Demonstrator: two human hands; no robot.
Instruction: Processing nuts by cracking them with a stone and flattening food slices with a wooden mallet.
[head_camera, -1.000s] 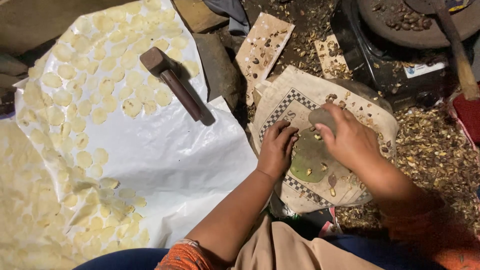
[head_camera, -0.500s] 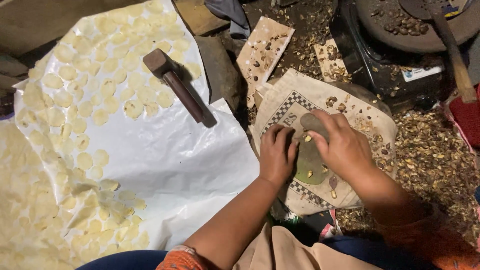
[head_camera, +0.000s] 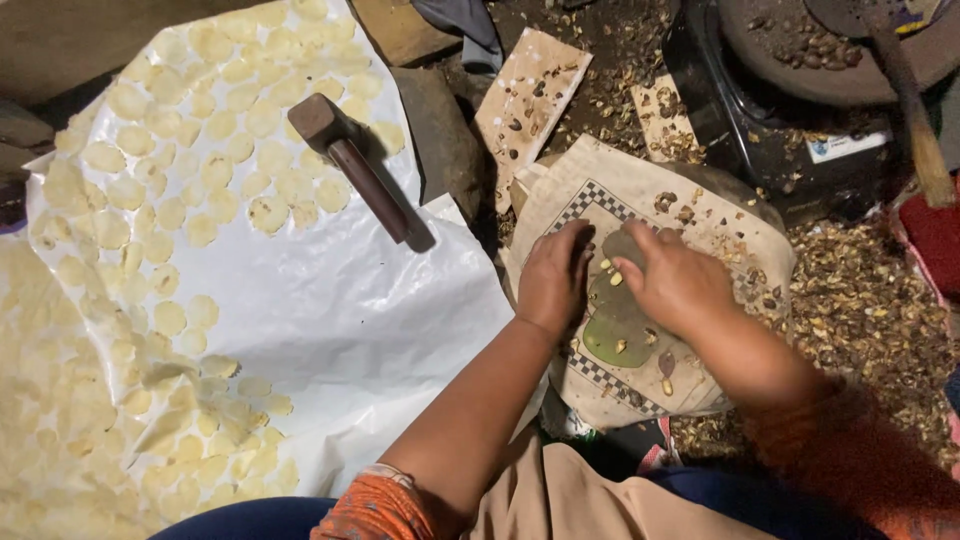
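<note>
Flattened pale discs (head_camera: 150, 230) dried on the white plastic sheet (head_camera: 330, 330), a wooden mallet (head_camera: 350, 170) lying idle among them; the left hand (head_camera: 553, 280) pressed flat and open on the cloth-covered stone (head_camera: 620, 330); the right hand (head_camera: 675, 285) curled, fingertips pinching a kernel (head_camera: 616, 279). Judging so, kernels were being positioned; mallet-flattening seemed the likely need.

This looks like a home food workshop set on the ground. A wide white plastic sheet (head_camera: 330, 310) lies spread with rows of flat, pale yellow pressed discs (head_camera: 170, 215), and a brown wooden mallet (head_camera: 350, 170) rests on it. Brown broken shells (head_camera: 865, 300) litter the dirt around a cloth-covered working stone (head_camera: 640, 200).
</note>
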